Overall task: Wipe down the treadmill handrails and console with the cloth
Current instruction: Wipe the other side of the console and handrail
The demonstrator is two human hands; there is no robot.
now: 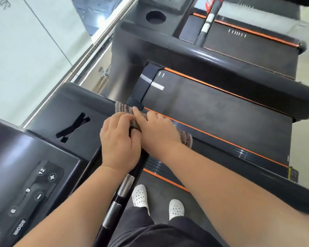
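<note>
A striped, patterned cloth (186,139) lies over the right side of the black treadmill console (68,111), where the handrail begins. Both hands sit on it side by side. My left hand (119,139) has its fingers curled into the cloth's folds. My right hand (157,131) covers the cloth with fingers bent, the index fingertip pinching the fabric near its far end. A black front handlebar (121,189) with metal sensor plates runs down below my left wrist. The console's button panel (34,189) shows at the lower left.
The grey belt (212,111) of this treadmill with orange-edged side rails lies beyond my hands. A second treadmill (185,49) with a cup holder stands behind it. A glass wall runs along the left. My feet in white shoes (140,196) stand on the belt.
</note>
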